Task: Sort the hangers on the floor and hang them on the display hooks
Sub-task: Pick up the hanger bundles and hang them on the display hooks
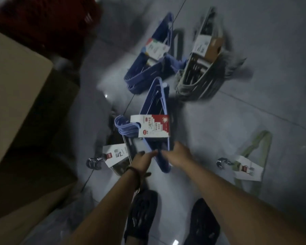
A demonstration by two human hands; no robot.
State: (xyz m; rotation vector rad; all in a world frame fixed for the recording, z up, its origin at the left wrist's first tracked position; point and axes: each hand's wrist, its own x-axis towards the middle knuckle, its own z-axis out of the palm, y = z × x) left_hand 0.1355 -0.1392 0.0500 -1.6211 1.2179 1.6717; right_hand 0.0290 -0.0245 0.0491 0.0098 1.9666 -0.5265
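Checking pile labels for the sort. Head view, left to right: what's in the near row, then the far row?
Near: cardboard box → dark hanger pack with a white tag → near blue hanger pack → green hanger pack. Far: far blue hanger pile → grey-green hanger pile.

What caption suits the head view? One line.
Right hand grips a blue hanger bundle, left hand touching it; more bundles on the floor.

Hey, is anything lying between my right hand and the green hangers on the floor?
Nothing visible: only bare floor tiles separate the right hand from the green hangers. That hand does grip the blue hanger bundle, though.
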